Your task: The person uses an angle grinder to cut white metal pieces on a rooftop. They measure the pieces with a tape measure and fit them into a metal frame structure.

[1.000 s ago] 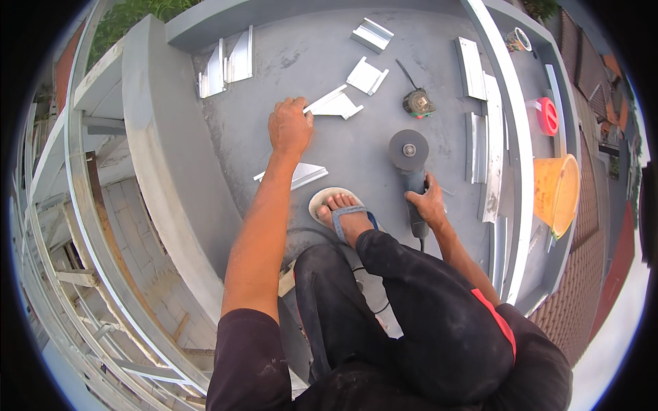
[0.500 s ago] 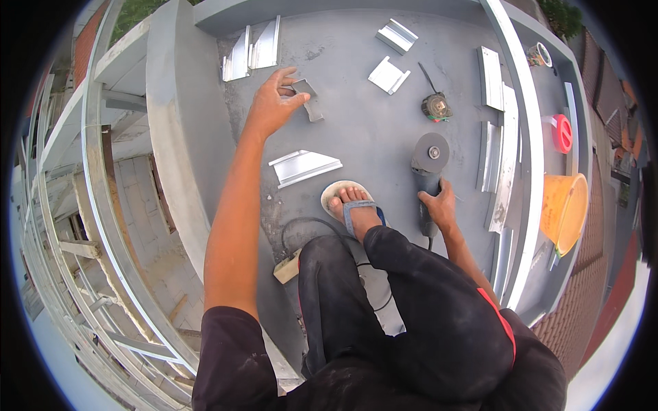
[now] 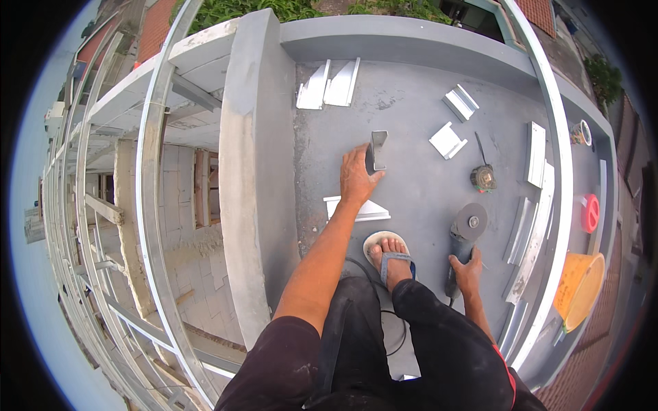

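Observation:
My left hand (image 3: 359, 177) grips a short C-shaped metal channel piece (image 3: 380, 152), its open profile facing me. Just below that hand lies an angled-cut silver channel piece (image 3: 367, 209), partly hidden by my forearm. My right hand (image 3: 469, 272) is wrapped round the body of an angle grinder (image 3: 462, 244), its dark cutting disc (image 3: 472, 220) pointing away from me. Beyond the grinder sits a tape measure (image 3: 482, 178). My sandalled foot (image 3: 391, 259) rests on the grey floor between my hands.
More cut channel pieces lie at the far left (image 3: 340, 83) and far right (image 3: 460, 103). Longer metal strips (image 3: 537, 198) line the right side. A long metal bar (image 3: 563, 205) curves past an orange bucket (image 3: 579, 288) and a red lid (image 3: 590, 214). On the left, a low wall (image 3: 250, 171) borders a drop.
My view has swung left, so the scene sits farther right and lower. The channel piece in my left hand has turned to show its C profile. My right hand stays on the grinder.

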`<state>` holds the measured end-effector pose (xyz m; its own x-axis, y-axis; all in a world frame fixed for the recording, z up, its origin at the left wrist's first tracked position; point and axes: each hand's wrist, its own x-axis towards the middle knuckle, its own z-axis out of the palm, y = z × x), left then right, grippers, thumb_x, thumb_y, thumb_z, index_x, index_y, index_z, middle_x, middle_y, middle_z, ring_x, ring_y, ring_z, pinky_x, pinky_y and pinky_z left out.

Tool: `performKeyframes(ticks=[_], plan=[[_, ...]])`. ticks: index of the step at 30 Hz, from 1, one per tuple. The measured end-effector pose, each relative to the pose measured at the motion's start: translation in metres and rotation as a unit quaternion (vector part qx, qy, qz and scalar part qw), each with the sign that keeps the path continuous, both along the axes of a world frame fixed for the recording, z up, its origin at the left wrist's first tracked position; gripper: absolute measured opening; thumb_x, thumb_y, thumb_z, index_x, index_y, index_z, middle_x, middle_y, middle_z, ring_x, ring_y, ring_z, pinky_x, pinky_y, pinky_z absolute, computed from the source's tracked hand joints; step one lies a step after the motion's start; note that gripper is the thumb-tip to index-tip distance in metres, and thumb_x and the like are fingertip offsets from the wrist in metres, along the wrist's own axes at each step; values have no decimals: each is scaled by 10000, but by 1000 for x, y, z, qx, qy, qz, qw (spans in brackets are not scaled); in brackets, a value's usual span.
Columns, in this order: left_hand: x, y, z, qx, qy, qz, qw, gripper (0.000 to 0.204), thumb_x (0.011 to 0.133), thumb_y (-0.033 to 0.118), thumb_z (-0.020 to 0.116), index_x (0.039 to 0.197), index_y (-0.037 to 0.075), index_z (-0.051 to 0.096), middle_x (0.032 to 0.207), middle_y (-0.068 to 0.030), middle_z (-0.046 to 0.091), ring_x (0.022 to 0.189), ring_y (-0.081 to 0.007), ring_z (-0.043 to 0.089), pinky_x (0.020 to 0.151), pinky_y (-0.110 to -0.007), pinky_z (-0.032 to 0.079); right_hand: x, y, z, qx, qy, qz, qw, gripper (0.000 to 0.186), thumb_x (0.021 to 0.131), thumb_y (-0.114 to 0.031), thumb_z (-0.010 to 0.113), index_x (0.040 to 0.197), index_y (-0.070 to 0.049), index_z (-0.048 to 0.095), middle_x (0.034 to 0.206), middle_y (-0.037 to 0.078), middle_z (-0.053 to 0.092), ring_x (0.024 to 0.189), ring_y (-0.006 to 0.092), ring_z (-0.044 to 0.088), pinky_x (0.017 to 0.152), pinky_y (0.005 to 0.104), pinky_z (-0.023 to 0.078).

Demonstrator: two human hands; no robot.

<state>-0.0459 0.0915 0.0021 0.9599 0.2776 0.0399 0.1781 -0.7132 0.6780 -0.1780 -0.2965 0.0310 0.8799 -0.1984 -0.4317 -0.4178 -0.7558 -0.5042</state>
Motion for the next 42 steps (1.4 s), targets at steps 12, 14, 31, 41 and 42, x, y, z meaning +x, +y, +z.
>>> performKeyframes(ticks=[12,14,31,41,42], plan=[[14,-20,12,-107,43,172,978,571,872,300,875,1332,22,681,1248,-189,727,1172,-390,682,1030,-479,547,-11,-12,-26,3,-28,24,999,883,896,-264,828,1553,149,407,1542,376,483,1442,508,477,1224,523,369],[14,-20,5,-135,46,208,968,601,880,317,875,1361,22,669,1191,-186,753,1140,-384,702,1026,-478,548,-8,-11,-22,29,-17,23,999,854,900,-248,823,1543,145,421,1515,371,505,1414,504,501,1206,523,380],[-114,33,183,-265,-168,195,929,427,955,67,791,1340,-39,638,1186,-155,699,1081,-250,716,951,-369,617,-5,-8,-28,-28,-42,18,999,804,938,-255,783,1537,148,429,1482,356,538,1354,495,538,1181,517,399],[-348,257,179,103,-160,608,771,367,967,139,796,1218,-88,654,1070,-191,740,1013,-274,729,895,-408,575,-7,-5,-35,4,-31,26,999,847,923,-323,818,1542,126,453,1482,333,552,1355,459,555,1180,501,419],[-355,262,174,117,-148,638,747,376,963,147,801,1212,-91,651,1057,-198,747,995,-289,740,898,-412,576,-6,-8,-40,-28,-38,26,999,841,924,-325,818,1539,121,458,1481,329,556,1350,457,561,1175,501,426]])
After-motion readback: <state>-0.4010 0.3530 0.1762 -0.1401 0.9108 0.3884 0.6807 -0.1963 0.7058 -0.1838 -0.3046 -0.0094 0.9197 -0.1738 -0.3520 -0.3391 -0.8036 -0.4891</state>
